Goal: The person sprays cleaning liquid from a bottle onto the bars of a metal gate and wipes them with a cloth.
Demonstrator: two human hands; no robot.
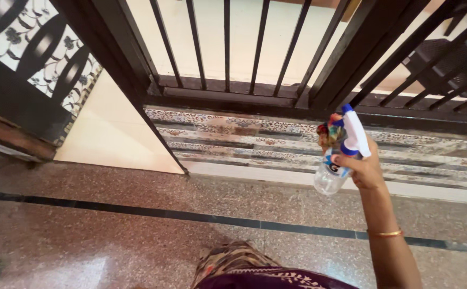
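My right hand [366,170] is shut on a clear spray bottle [332,176] with a white and blue trigger head [354,131], together with a bunched multicoloured cloth [329,134]. The bottle is raised in front of a dark metal railing gate [260,69], its nozzle pointing up toward the bars. A gold bangle [385,233] circles my right wrist. My left hand is out of view.
A speckled stone floor [110,235] with a black inlay stripe [137,211] lies below. Patterned tile steps [233,134] run under the gate. A dark door frame with a floral panel [40,59] stands at left. My patterned clothing [244,267] shows at the bottom.
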